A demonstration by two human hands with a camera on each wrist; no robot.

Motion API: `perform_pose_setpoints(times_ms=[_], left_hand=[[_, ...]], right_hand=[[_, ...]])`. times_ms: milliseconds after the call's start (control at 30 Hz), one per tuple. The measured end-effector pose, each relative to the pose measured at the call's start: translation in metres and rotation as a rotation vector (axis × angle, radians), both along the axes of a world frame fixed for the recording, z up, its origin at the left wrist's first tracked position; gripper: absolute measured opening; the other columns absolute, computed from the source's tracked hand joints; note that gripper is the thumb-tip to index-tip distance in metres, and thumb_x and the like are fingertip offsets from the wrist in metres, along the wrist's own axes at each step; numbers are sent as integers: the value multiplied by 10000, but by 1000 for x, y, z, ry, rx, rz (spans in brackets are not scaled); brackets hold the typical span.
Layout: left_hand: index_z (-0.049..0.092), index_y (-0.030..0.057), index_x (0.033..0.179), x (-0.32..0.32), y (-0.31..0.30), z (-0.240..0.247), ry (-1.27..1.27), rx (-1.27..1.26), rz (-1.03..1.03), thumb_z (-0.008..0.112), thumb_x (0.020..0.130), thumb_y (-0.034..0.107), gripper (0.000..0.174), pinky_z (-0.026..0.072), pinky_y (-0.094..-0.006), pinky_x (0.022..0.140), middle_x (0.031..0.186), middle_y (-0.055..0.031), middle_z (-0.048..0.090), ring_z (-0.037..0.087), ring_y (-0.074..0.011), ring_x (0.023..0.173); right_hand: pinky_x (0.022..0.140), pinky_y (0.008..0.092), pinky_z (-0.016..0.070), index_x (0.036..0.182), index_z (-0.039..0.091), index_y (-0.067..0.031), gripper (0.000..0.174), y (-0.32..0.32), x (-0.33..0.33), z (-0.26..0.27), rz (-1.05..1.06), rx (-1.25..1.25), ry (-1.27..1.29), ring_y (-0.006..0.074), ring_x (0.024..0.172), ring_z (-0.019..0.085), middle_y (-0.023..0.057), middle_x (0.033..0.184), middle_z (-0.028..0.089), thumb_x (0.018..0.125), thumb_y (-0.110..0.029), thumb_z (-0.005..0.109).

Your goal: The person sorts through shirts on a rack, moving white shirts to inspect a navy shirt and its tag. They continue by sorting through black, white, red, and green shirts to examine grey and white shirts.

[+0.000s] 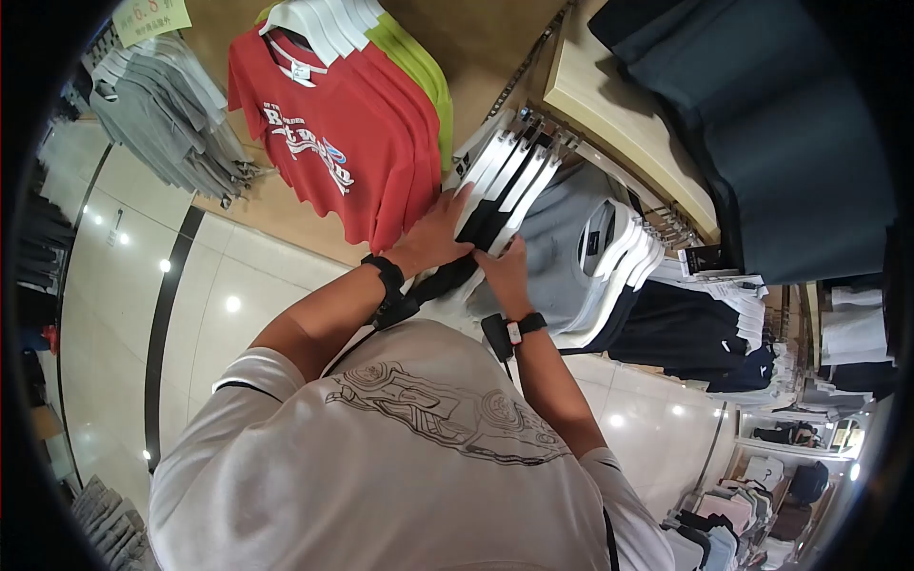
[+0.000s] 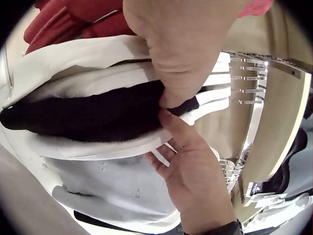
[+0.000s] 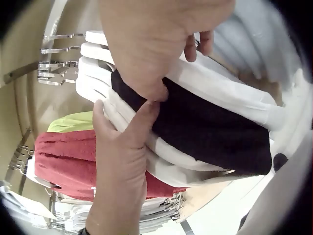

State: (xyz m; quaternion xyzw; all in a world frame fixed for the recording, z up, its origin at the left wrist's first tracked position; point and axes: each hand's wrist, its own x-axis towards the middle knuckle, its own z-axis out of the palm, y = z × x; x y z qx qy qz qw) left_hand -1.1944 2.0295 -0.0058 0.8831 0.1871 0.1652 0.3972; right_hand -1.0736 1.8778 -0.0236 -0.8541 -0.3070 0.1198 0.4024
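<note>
White and black shirts hang on white hangers from a metal rail in front of me. My left hand [image 1: 433, 238] holds the white shirts [image 3: 168, 154] beside the red ones, its thumb on the black shirt [image 3: 205, 127] and its fingers over the far side. On the other side, my right hand [image 1: 507, 276] grips a white shirt [image 2: 98, 149], fingers behind it and thumb against the black cloth. Both thumbs nearly meet at the black shirt's shoulder. Grey shirts [image 1: 562, 247] hang right beside the right hand.
Red shirts [image 1: 319, 143] and a lime-green one [image 1: 419, 76] hang to the left. A wooden shelf [image 1: 628, 124] with dark garments juts out at upper right. More black shirts [image 1: 676, 328] hang farther right. Glossy floor tiles [image 1: 257, 285] show below.
</note>
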Motion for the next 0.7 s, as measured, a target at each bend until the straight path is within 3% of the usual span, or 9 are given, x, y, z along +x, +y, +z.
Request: perform_pose_setpoints(times_ms=[167,233,333,400,433,533,567,633,700], left_hand=[[105,89,1616,-3,1,-1,-10,-64,-7,812,760,204,1116,382,-459,1162,1503,-319,351,406,-473,1389],[97,86,1612,-4,4,-1,-13,22,4,801,767,212,1108,451,-471,1102,1480,-295,363,463,-474,1333],[109,83,1614,-7,8,-3,-28,15,19,798,762,196,1102,428,-460,1127,1486,-290,373,449,-467,1350],[130,55,1606,-9,13,-5,-26,31,20,799,760,184,1086,390,-443,1158,1496,-300,371,424,-454,1379],[151,28,1598,-9,14,-5,-34,50,21,800,758,173,1071,352,-425,1189,1506,-309,368,398,-441,1408],[165,13,1593,-10,18,0,-33,9,3,798,760,169,1058,330,-413,1203,1508,-308,372,390,-437,1416],[165,13,1593,-9,18,2,-34,10,2,798,760,169,1058,330,-413,1203,1508,-308,372,390,-437,1416],[167,14,1595,-10,17,2,-18,-10,8,798,762,174,1057,322,-415,1207,1509,-302,374,379,-432,1426],[181,27,1590,-10,17,3,-35,5,11,797,760,169,1043,347,-429,1188,1476,-283,399,399,-431,1402]], right_hand=[[1022,480,473,1382,425,84,861,1,1,1,-52,24,-121,448,1222,547,299,1278,565,708,-253,842],[1031,480,466,1403,410,76,875,5,1,9,-49,22,-112,453,1230,538,297,1289,558,708,-244,835],[988,449,496,1428,393,114,909,5,-1,15,-25,-32,-134,437,1150,584,284,1282,554,693,-196,828],[1054,479,440,1468,395,-4,869,2,-8,17,-216,-133,-119,476,1234,520,287,1353,510,697,-129,779],[1054,479,440,1468,395,-4,869,-1,-12,19,-218,-138,-113,476,1234,520,287,1353,510,697,-129,779],[1043,521,420,1474,427,-62,792,-4,-17,34,-130,-48,-486,452,1285,494,269,1432,455,738,-81,717],[1043,521,420,1474,427,-62,792,-4,-17,32,-131,-48,-487,452,1285,494,269,1432,455,738,-81,717],[1059,503,421,1472,419,-14,766,-3,-19,25,-75,-287,-666,456,1276,485,282,1414,437,767,-63,713],[1054,502,424,1463,425,-16,761,4,-21,18,-107,-253,-699,454,1272,488,287,1416,435,767,-59,731]])
